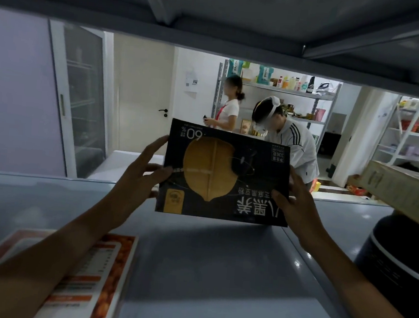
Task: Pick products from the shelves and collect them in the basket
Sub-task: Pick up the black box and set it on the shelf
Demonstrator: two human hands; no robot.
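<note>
The black box [224, 175], held upside down between both hands, carries inverted print. Legible items: "60%" at its upper left, "336" at its upper right, large characters "八黑" by the right-hand grip.

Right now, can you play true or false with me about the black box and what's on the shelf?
1. Both hands hold the black box. True: the left hand grips its left edge and the right hand its right edge.
2. The writing on the box is upside down. True.
3. The box has a big blue star on it. False: it shows a large golden round shape.
4. An orange and white box lies flat on the grey shelf, near the left arm. True.
5. The basket sits on the shelf beside the box. False: no basket is in view.
</note>
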